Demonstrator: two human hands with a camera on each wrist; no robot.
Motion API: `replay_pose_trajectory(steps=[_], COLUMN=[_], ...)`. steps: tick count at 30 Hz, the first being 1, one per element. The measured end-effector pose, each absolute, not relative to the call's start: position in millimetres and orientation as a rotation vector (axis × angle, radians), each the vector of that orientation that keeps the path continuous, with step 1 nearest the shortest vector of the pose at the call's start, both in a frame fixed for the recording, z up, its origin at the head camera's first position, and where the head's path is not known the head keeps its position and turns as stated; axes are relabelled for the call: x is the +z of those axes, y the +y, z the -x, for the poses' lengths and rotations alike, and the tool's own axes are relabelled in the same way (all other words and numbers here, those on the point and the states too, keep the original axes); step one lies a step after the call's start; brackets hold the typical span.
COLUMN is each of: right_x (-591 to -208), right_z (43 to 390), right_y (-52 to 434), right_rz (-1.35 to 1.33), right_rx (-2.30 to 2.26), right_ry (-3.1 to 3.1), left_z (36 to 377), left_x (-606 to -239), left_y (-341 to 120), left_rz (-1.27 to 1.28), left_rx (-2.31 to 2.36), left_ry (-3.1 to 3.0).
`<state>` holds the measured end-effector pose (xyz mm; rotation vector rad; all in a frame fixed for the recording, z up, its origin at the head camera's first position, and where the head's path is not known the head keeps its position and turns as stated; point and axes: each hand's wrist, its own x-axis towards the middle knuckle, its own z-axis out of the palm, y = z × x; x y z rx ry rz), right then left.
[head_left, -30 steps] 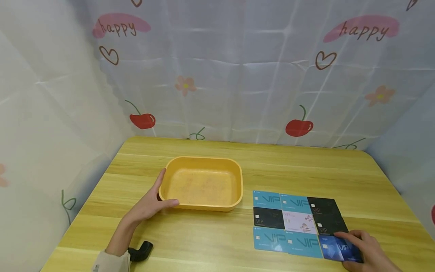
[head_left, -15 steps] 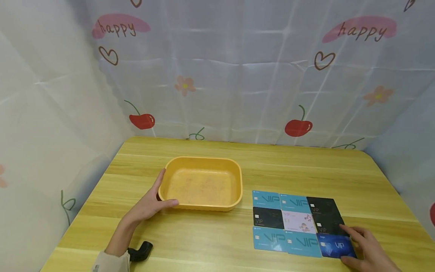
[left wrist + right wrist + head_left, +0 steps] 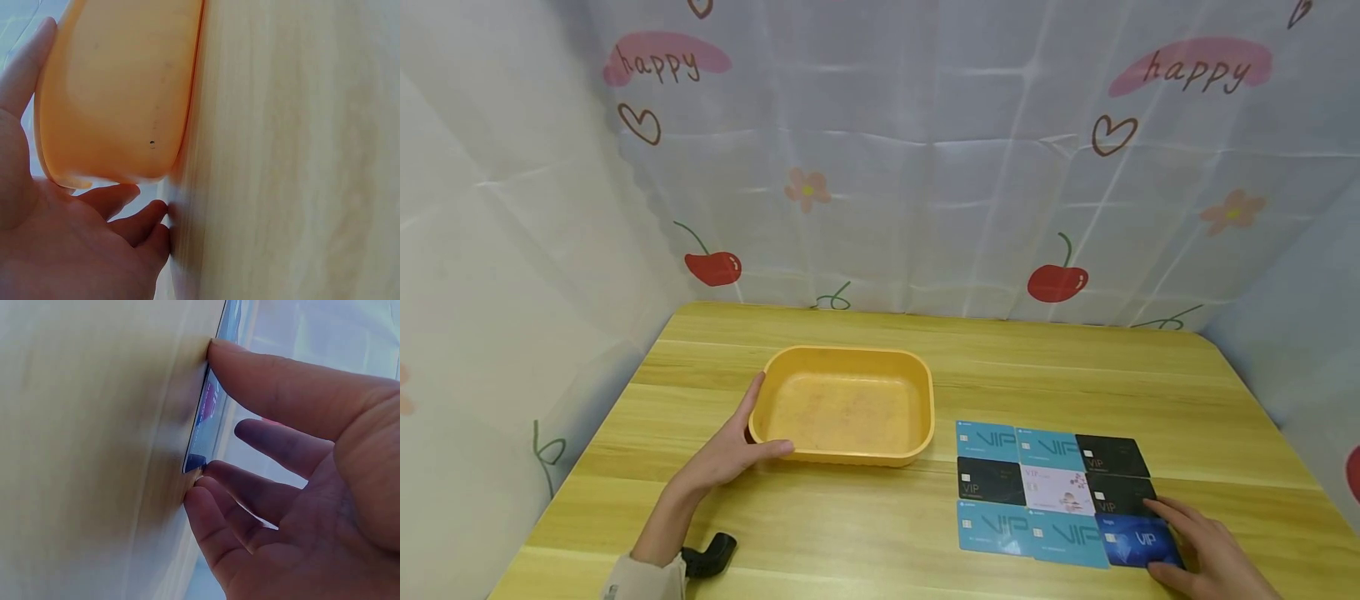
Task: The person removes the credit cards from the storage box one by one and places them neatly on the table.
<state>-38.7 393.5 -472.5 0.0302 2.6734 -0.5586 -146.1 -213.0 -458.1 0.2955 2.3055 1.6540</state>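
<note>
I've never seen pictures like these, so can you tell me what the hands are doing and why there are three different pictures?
A person wears three cameras: one on the head, one on each wrist. The head view looks down at a wooden table. The left hand holds a corner of an empty yellow tub; its wrist camera shows that tub close up. Nine cards lie in a neat square: light blue, black, one white, one dark blue. The right hand touches the edges of the dark blue card at the nearest corner with its thumb and fingertips. The card looks flat on the table.
</note>
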Motion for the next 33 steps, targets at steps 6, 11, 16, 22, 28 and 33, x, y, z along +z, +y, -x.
replay_pose_trajectory(steps=[6,11,16,22,28,33], right_x=[-474.4,-474.5,-469.6,-462.5,-449.1,-427.2], right_z=[41.0,41.2,40.1,37.0,38.5,35.9], right_y=[393.6,393.4,391.0,384.2,368.7,336.7], right_rz=[-0.042,-0.019,-0.026,-0.121,-0.226,-0.159], right_rx=[-0.552,-0.535,-0.518,-0.526,-0.581,-0.608], right_ry=[2.669,2.698,2.697,2.65,2.655,2.919], left_z=[146.1,145.5,145.4,147.8,147.1,142.6], left_x=[-458.9,-458.2,-458.3,-457.0,-455.0,-450.3], left_y=[-212.7,-211.9,-210.4,-209.5,-212.7,-214.0], left_rz=[-0.296,-0.29,-0.289,-0.317,-0.309,-0.339], left_rx=[1.656,1.654,1.653,1.649,1.662,1.608], left_ry=[2.308,2.313,2.315,2.319,2.302,2.432])
